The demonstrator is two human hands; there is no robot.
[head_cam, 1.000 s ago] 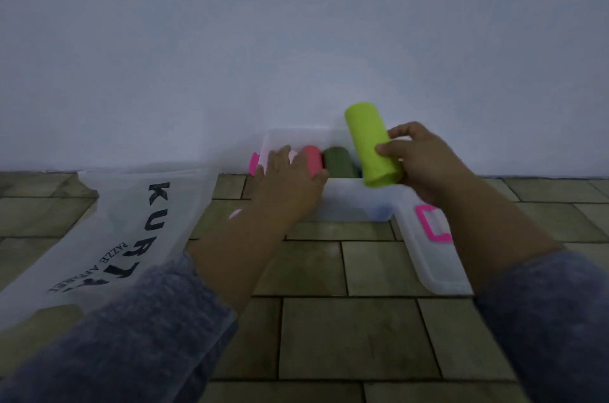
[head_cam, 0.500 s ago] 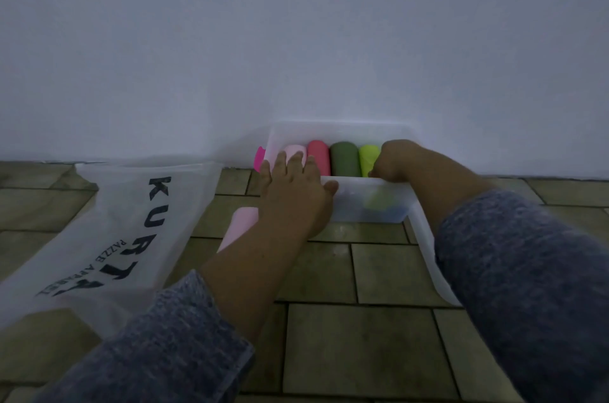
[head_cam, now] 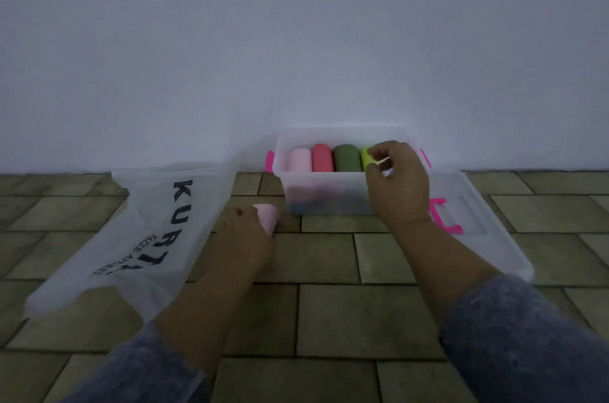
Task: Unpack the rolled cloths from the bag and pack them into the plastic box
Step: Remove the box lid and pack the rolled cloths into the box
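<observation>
A clear plastic box (head_cam: 324, 200) with pink latches stands against the wall. Inside it lie a pale pink roll (head_cam: 300, 160), a red roll (head_cam: 322, 158), a dark green roll (head_cam: 346, 158) and a lime roll (head_cam: 365, 156), side by side. My right hand (head_cam: 397, 185) hovers over the box's right end, fingers loosely curled beside the lime roll, holding nothing. My left hand (head_cam: 245, 237) rests on the floor in front of the box, gripping another pale pink roll (head_cam: 267, 217). The white plastic bag (head_cam: 138, 237) with black lettering lies flat on the left.
The box's clear lid (head_cam: 478, 224) with a pink latch lies on the floor to the right of the box. The floor is olive tile. A plain white wall stands right behind the box.
My right hand set the lime roll into the box and lifted off it. My left hand left the box's front edge and took hold of the pale pink roll on the floor.
</observation>
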